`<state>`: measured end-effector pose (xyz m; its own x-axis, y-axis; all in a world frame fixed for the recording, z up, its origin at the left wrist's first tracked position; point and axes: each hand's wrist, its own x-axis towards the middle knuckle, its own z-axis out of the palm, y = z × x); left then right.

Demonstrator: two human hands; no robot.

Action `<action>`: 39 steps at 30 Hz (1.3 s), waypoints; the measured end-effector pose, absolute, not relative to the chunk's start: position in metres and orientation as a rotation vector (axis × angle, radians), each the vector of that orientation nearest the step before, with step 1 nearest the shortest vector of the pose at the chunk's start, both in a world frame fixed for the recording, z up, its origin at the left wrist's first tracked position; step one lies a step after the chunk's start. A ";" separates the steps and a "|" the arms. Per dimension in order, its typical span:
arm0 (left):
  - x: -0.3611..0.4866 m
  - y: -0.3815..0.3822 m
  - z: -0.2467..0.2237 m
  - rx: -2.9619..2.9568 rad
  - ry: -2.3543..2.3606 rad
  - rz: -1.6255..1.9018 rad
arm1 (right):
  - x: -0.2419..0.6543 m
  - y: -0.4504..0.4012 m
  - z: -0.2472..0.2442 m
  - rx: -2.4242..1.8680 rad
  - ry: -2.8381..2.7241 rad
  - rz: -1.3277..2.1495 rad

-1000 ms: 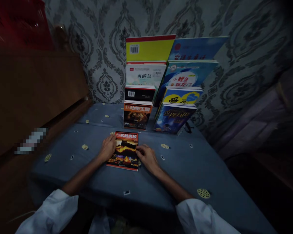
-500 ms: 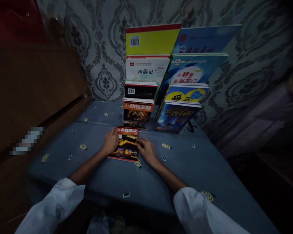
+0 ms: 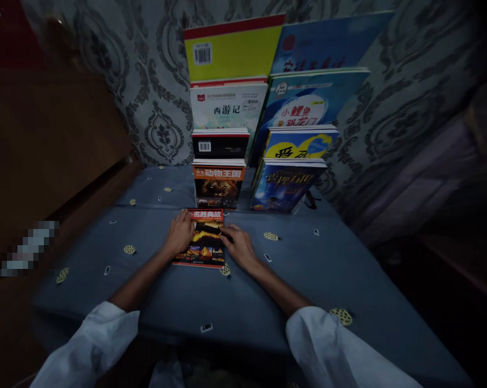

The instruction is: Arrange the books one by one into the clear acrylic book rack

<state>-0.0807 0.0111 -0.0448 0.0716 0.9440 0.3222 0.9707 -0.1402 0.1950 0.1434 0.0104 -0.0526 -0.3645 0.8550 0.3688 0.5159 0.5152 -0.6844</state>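
Note:
A book (image 3: 205, 237) with an orange and black cover and landscape pictures lies flat on the blue patterned cloth, its title facing me. My left hand (image 3: 181, 233) rests over its left side, fingers bent onto the cover near the top corner. At the right edge, my right hand (image 3: 237, 242) pinches the book between thumb and fingers. Just behind stands a matching orange book with a lion cover (image 3: 219, 186), the front one of the left row. A dark blue book (image 3: 287, 183) fronts the right row.
Behind the front books stand a black book (image 3: 223, 146), a white book (image 3: 231, 108), a yellow book (image 3: 235, 48) and several blue ones, near a patterned wall (image 3: 162, 129). A wooden cabinet (image 3: 45, 151) is on the left. The cloth-covered surface (image 3: 308, 280) ends in front of me.
The whole view has shifted slightly, so the standing books appear farther left and higher. Both hands keep their places on the flat book, with little visible movement.

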 end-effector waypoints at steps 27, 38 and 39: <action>-0.055 0.016 -0.018 -2.361 -1.812 -0.435 | 0.141 0.006 -0.044 -1.153 -2.073 0.558; -0.040 0.018 -0.017 -2.417 -1.749 -0.379 | 0.141 0.005 -0.042 -1.159 -2.079 0.548; -0.037 0.019 -0.017 -2.434 -1.733 -0.384 | 0.141 0.005 -0.042 -1.155 -2.080 0.547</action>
